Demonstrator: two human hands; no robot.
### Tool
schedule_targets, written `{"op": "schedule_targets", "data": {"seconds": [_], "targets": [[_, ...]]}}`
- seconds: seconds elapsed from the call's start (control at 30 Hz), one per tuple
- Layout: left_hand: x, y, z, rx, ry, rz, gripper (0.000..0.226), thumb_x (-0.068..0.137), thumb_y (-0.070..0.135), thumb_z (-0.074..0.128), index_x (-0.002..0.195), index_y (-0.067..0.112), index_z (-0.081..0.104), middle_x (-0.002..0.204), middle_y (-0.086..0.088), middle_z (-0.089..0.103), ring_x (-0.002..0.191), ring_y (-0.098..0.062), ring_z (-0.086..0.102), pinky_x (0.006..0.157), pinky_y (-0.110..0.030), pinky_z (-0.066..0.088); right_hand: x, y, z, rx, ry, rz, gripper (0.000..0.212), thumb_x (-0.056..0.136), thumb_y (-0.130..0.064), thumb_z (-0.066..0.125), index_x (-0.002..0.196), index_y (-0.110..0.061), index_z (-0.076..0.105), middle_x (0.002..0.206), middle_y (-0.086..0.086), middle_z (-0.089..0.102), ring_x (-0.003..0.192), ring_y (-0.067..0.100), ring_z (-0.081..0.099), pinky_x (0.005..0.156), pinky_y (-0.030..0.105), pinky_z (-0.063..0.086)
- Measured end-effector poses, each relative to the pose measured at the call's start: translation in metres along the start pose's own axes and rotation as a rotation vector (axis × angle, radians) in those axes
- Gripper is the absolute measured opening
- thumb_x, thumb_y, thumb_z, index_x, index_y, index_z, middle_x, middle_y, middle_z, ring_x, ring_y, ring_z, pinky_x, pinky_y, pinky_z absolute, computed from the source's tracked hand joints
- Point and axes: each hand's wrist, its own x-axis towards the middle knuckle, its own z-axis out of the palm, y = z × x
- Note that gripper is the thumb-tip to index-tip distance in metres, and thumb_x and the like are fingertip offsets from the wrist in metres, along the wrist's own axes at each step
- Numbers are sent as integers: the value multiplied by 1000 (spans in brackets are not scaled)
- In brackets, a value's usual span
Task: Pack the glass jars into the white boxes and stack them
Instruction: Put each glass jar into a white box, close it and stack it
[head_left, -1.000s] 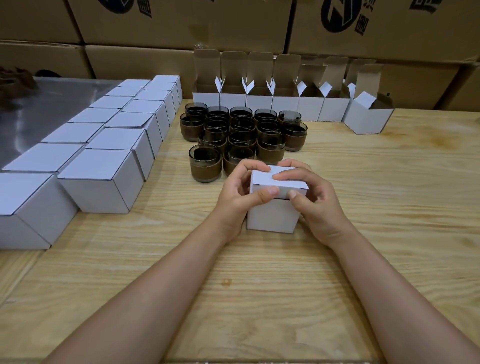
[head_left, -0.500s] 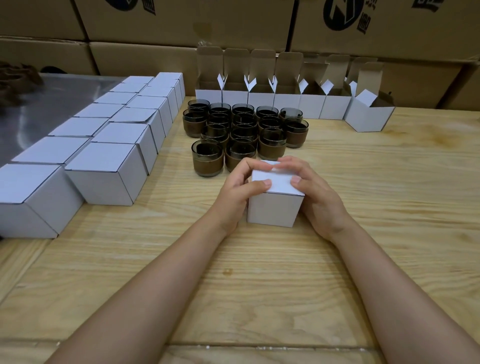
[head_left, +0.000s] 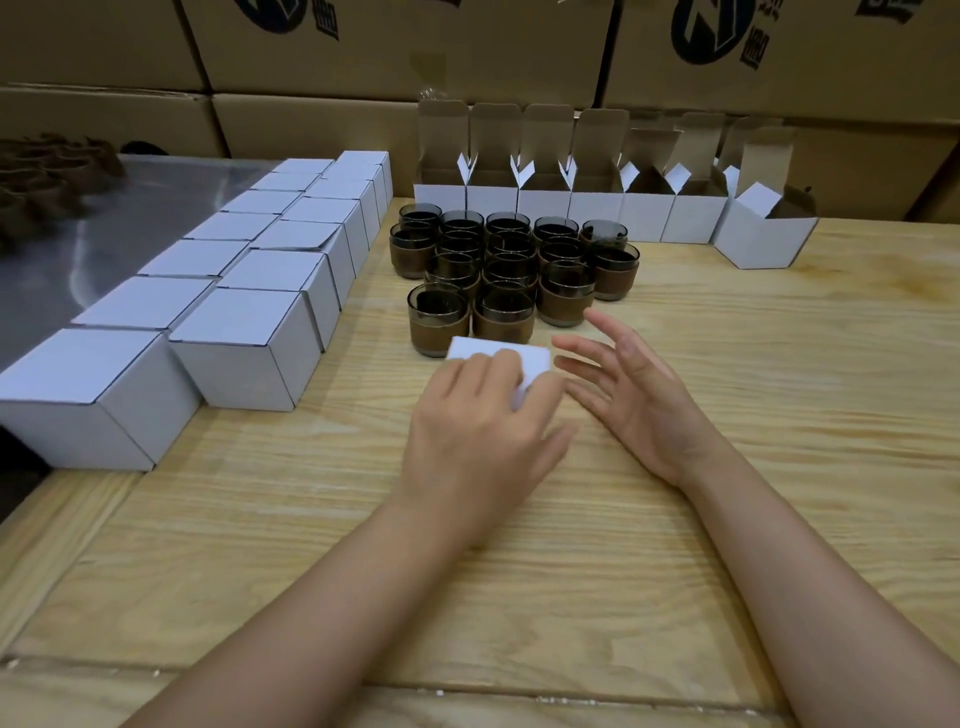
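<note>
A closed white box (head_left: 524, 358) sits on the wooden table (head_left: 779, 415) just in front of the jars. My left hand (head_left: 478, 431) covers it from above, fingers curled over its top and near side, hiding most of it. My right hand (head_left: 639, 395) hovers just right of the box, palm turned left, fingers spread and straight, holding nothing. Several dark glass jars (head_left: 511, 265) with brown bands stand clustered behind the box. A row of open white boxes (head_left: 597, 208) with raised flaps lines the back.
Closed white boxes (head_left: 249, 291) lie in two rows on the left, running toward me. Brown cartons (head_left: 467, 52) are stacked behind the table. One open box (head_left: 763, 234) stands angled at the back right. A grey metal surface (head_left: 67, 244) lies at far left.
My right hand has let go of the box and pulled away to the right, opening. My left hand has shifted over the box top and now holds it alone.
</note>
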Motion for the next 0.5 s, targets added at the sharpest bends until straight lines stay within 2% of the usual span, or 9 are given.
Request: {"op": "schedule_targets", "data": {"seconds": [0.07, 0.13, 0.27, 0.5], "targets": [[-11, -19, -12, 100, 38, -7, 22, 75, 21, 68, 65, 11, 52, 63, -8, 49, 54, -27, 47, 54, -35, 36, 2, 2, -2, 4, 3, 8, 49, 84, -37, 52, 132, -23, 48, 124, 9, 63, 119, 26, 57, 106, 41, 42], [-25, -40, -24, 191, 41, -16, 20, 76, 16, 64, 64, 11, 48, 62, -9, 47, 54, -28, 47, 53, -36, 33, 3, 2, -3, 1, -7, 11, 47, 86, -34, 50, 131, -21, 50, 123, 11, 64, 119, 29, 58, 102, 38, 46], [-53, -81, -49, 317, 39, -27, 22, 80, 14, 61, 63, 9, 48, 60, -10, 47, 51, -29, 48, 49, -37, 35, 3, 1, -3, 7, -15, 16, 48, 84, -30, 51, 131, -17, 51, 123, 13, 64, 115, 29, 60, 99, 35, 49], [-84, -126, -66, 445, 48, -56, 22, 86, 15, 58, 67, 8, 50, 63, -10, 53, 54, -31, 54, 49, -37, 36, 3, 1, -2, 17, -25, 28, 51, 82, -28, 52, 131, -13, 51, 121, 14, 64, 113, 30, 61, 95, 34, 51]]}}
